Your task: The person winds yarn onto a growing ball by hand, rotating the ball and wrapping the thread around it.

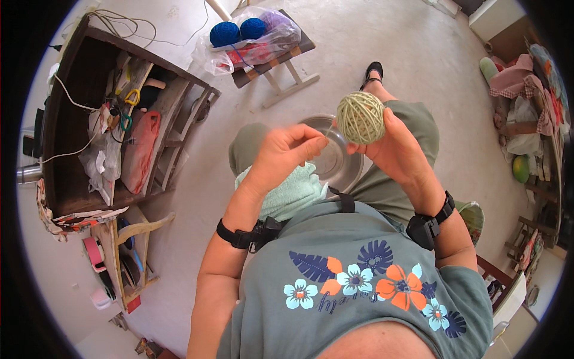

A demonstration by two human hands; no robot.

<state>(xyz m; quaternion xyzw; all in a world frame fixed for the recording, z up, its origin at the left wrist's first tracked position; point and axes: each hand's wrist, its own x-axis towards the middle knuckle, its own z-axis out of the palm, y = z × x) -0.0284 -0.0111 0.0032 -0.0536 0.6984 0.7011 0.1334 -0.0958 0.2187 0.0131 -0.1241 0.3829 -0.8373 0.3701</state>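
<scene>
In my right hand (402,145) is a ball of pale green yarn (360,117), held up between the thumb and fingers. Just left of the ball, my left hand (292,145) is closed in a pinch. A thin strand of the yarn seems to run from its fingertips toward the ball, though it is hard to see. Below both hands a round metal basin (336,157) stands between my legs, partly hidden. A mint-green towel (293,192) lies over my left thigh, under the left wrist.
Ahead, a small stool (306,46) bears a clear plastic bag with two blue yarn balls (225,34). At left, a dark wooden cabinet (69,119) holds scissors (133,97) and a red plastic bag (142,149). Cloths and bags (519,84) are piled along the right side.
</scene>
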